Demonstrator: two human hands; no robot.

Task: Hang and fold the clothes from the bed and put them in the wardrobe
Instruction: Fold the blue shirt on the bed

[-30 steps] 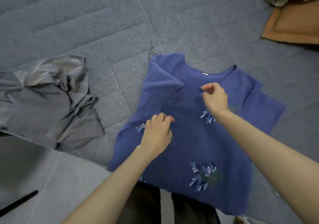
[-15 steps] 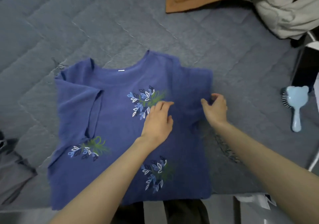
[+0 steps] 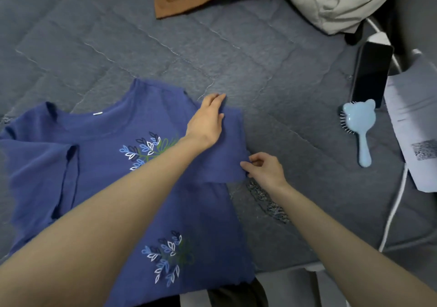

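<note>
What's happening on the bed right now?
A person is folding a blue shirt spread flat on the grey bed cover. The left hand presses flat on the shirt's shoulder, while the right hand pinches the edge of that side's sleeve. The opposite sleeve is already folded in. A hairbrush and a phone lie off to the right, untouched.

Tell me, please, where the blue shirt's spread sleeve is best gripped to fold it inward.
Pinch the sleeve's free outer hem at both corners, coming from the right: it lies flat on the bed with that edge exposed. The right hand pinches the lower corner; the left hand rests on the upper.
</note>
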